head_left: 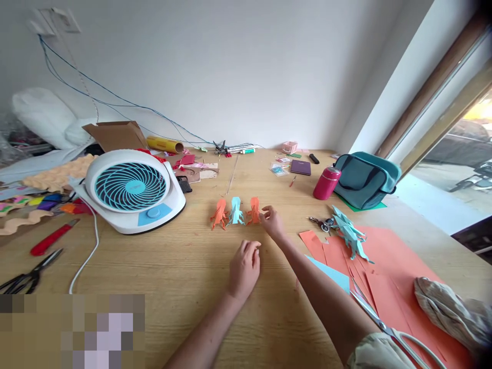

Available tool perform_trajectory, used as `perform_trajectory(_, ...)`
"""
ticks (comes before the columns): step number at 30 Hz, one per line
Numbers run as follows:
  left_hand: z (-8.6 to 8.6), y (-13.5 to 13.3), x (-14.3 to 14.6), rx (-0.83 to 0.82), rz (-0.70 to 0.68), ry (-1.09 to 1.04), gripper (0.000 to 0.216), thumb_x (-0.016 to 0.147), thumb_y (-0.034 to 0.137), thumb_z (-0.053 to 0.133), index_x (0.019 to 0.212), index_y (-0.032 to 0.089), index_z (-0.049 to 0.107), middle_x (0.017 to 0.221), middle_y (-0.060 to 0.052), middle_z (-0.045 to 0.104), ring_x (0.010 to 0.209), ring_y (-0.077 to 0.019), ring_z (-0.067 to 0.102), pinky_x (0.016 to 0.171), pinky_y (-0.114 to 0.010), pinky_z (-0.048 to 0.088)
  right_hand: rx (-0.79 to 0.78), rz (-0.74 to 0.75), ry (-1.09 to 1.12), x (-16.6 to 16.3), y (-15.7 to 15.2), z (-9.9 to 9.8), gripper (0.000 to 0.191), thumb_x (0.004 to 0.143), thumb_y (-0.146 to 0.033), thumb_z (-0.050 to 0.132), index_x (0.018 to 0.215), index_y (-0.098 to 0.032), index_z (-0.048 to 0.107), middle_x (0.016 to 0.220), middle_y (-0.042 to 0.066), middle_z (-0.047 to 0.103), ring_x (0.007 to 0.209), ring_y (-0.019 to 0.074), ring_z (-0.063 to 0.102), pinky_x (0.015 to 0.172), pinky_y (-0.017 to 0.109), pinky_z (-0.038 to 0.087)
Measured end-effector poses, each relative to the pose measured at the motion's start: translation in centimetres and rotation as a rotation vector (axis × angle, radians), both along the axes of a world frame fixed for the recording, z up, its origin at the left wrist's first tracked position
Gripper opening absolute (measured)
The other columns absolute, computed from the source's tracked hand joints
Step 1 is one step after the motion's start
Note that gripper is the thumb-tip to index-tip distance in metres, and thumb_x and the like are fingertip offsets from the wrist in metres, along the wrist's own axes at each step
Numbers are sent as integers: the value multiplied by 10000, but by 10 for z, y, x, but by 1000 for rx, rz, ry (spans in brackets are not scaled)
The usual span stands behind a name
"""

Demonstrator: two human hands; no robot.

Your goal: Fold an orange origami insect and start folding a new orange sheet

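Observation:
Three small folded-paper figures stand in a row on the wooden table: an orange paper figure (220, 212) at left, a light blue paper figure (236, 211) in the middle and another orange paper figure (253, 209) at right. At the side of the right-hand one is my right hand (272, 221), its thumb and fingertips pinched on the figure's edge. Nearer to me, my left hand (245, 267) rests on the table with fingers curled in and nothing visible in them. More light blue folded-paper figures (350, 233) lie to the right on orange paper.
A white fan (134, 189) stands at left, with a red cutter (54, 238) and black scissors (33, 274) before it. At right are orange sheets (400, 256), silver scissors (384, 325), a pink bottle (326, 183), keys (325, 223) and a teal bag (365, 179).

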State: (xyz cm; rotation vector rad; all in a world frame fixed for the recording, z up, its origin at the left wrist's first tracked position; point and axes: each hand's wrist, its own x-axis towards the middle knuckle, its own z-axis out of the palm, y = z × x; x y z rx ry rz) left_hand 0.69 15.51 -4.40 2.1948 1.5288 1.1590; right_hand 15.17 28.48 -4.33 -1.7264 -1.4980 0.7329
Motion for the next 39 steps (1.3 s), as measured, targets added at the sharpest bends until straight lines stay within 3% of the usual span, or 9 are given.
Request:
perform_trajectory(4, -5, -16, -2, 19, -24, -95, 275, 880, 20, 457, 1016, 221, 586, 932, -35, 641, 835, -167, 640, 748, -265, 511, 47, -41, -22, -12, -8, -3, 332, 968, -349, 604, 1248, -171, 593, 1229, 93, 632, 1018, 217, 654, 863, 425, 569)
perform_trajectory(11, -6, -5, -4, 43, -39, -232, 239, 865, 22, 478, 952, 214, 593, 876, -26, 648, 770, -157, 622, 724, -262, 514, 107, -2, -131, -9, -58, -15, 246, 984, -342, 578, 1132, -151, 626, 942, 31, 682, 765, 147, 662, 734, 342, 578)
perform_trajectory(16, -6, -17, -7, 52, -45, -275, 251, 871, 14, 454, 955, 204, 595, 891, -48, 650, 835, -184, 633, 741, -291, 525, 152, 10, -246, -24, -73, -21, 300, 972, -346, 599, 1218, -175, 611, 1218, 89, 638, 1008, 208, 655, 859, 413, 570)
perform_trajectory(21, -7, -55, -9, 44, -120, -249, 259, 865, 14, 472, 978, 208, 602, 902, -52, 646, 867, -203, 613, 772, -322, 525, 161, -4, -350, -33, -73, -17, 334, 966, -347, 607, 1254, -177, 595, 1262, 97, 618, 1057, 228, 643, 888, 440, 561)
perform_trajectory(24, -7, -77, -12, 32, -160, -253, 281, 859, 15, 482, 1028, 209, 594, 924, -58, 629, 900, -218, 594, 822, -360, 515, 161, 25, -413, -38, -88, -13, 331, 968, -349, 603, 1255, -184, 597, 1285, 99, 609, 1083, 234, 633, 912, 452, 550)
perform_trajectory(27, -7, -89, -17, 15, -175, -281, 256, 882, 41, 475, 1060, 200, 567, 967, -75, 607, 919, -230, 579, 858, -401, 501, 158, 90, -451, -43, -116, -10, 316, 964, -270, 594, 1272, -195, 599, 1361, 123, 586, 1223, 261, 563, 1038, 484, 466)
perform_trajectory(32, -6, -106, -29, 5, -175, -312, 202, 913, 96, 487, 1079, 198, 536, 995, -88, 599, 915, -236, 575, 842, -410, 499, 181, 246, -443, -49, -186, -4, 433, 887, -151, 638, 1316, -165, 575, 1485, 140, 518, 1396, 246, 427, 1164, 412, 325)
perform_trajectory(35, -2, -126, -42, 5, -191, -281, 211, 902, 86, 499, 1068, 208, 548, 987, -74, 604, 922, -228, 578, 851, -391, 495, 203, 320, -408, -50, -236, 3, 397, 891, -151, 620, 1286, -168, 589, 1397, 126, 602, 1313, 224, 523, 1103, 372, 394)
perform_trajectory(39, 3, -156, -63, 16, -218, -200, 234, 912, 80, 484, 1093, 214, 548, 985, -69, 626, 931, -224, 593, 846, -370, 493, 206, 366, -365, -33, -291, 13, 331, 916, -150, 559, 1238, -212, 607, 1170, 71, 711, 1058, 177, 665, 914, 284, 510)
